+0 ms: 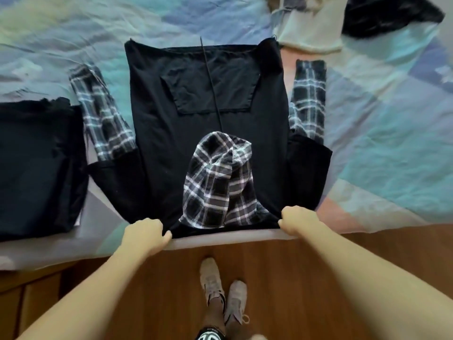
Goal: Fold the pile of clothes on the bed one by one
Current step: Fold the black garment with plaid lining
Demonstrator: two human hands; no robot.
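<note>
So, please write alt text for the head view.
Both hands, left hand and right hand, grip the near edge of a black hoodie with plaid sleeves, spread flat on the bed. Folded black clothes lie left.

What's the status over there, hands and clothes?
Left hand and right hand both grip black hoodie at near edge. Hoodie flat, front up, plaid hood on top. Nothing blocking.

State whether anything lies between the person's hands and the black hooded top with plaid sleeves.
Nothing does: the left hand and right hand already grip the near edge of the black hooded top.
</note>
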